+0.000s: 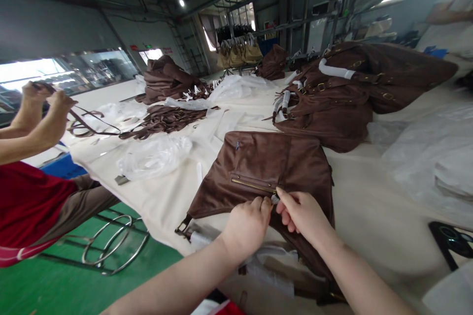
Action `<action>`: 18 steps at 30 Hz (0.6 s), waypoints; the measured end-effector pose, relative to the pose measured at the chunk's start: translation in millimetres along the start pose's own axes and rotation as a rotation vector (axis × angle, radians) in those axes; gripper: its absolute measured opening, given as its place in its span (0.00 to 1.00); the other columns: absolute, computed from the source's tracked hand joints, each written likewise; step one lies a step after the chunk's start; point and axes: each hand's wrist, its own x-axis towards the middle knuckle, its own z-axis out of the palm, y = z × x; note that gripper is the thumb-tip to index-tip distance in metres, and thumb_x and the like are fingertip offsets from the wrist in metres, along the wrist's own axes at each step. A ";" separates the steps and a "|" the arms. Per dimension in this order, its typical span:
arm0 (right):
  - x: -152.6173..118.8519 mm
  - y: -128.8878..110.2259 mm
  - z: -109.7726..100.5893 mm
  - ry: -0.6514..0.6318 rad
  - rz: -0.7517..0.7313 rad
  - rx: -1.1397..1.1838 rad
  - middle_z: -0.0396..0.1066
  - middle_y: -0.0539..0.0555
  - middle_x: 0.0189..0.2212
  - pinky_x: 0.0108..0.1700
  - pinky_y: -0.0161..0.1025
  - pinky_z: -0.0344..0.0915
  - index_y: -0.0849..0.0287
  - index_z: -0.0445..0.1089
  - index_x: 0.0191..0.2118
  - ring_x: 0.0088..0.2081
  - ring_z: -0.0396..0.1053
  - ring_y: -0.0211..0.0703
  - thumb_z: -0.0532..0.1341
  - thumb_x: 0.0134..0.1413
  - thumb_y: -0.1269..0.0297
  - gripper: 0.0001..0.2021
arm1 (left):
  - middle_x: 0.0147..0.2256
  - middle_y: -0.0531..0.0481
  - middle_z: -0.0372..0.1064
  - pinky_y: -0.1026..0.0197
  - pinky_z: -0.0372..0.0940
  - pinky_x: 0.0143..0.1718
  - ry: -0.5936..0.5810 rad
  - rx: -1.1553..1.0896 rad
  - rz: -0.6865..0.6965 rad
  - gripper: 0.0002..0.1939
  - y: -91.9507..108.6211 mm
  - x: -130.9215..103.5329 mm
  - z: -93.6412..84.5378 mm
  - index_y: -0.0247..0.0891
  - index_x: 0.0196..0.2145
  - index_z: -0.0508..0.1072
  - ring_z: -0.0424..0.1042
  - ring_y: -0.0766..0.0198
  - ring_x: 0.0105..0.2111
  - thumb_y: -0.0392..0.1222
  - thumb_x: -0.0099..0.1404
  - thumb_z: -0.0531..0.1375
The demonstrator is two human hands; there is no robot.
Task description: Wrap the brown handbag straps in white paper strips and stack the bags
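Observation:
A brown leather bag point(254, 157) lies flat on the cloth-covered table in front of me. A brass zipper point(254, 185) crosses its face. At the zipper's right end hangs a small piece of pale, clear wrapping point(274, 199), by the pull. My right hand point(303, 214) pinches there with thumb and forefinger, its other fingers loosely curled. Close against it, my left hand point(248, 224) is closed with its fingertips at the wrapping; what they grip is hidden. Below my wrists runs the bag's strap, partly covered in white wrap point(266, 275), with a metal buckle point(182, 227) at the left corner.
More brown bags point(332, 108) with wrapped handles are piled behind at right. Clear plastic point(155, 157) and brown straps point(166, 120) lie to the left. A phone point(453, 241) sits at right. A co-worker's hands point(51, 98) hold a strap at far left, beside a metal stool point(111, 246).

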 end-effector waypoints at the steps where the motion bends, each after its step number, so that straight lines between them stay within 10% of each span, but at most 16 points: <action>1: 0.4 -0.2 0.2 0.006 -0.002 -0.026 0.66 0.50 0.12 0.15 0.32 0.54 0.59 0.67 0.20 0.11 0.62 0.35 0.51 0.54 0.45 0.24 | 0.40 0.41 0.68 0.57 0.67 0.35 -0.013 0.008 0.019 0.17 0.6 -0.4 0.2 0.33 0.52 0.63 0.71 0.56 0.35 0.34 0.67 0.46; 12: 1.4 9.1 8.4 0.127 -0.254 -0.205 0.63 0.48 0.13 0.20 0.33 0.53 0.56 0.62 0.19 0.16 0.60 0.36 0.55 0.52 0.58 0.15 | 0.38 0.40 0.67 0.54 0.67 0.34 -0.018 -0.091 0.009 0.15 8.0 0.2 14.3 0.32 0.47 0.63 0.70 0.53 0.35 0.31 0.64 0.47; 18: -7.7 5.8 15.3 0.219 -0.348 -0.182 0.61 0.47 0.13 0.21 0.32 0.53 0.57 0.63 0.19 0.17 0.58 0.35 0.55 0.52 0.59 0.13 | 0.28 0.47 0.67 0.63 0.60 0.30 0.111 -0.645 -0.185 0.11 2.7 10.2 8.8 0.36 0.31 0.65 0.67 0.63 0.27 0.35 0.66 0.45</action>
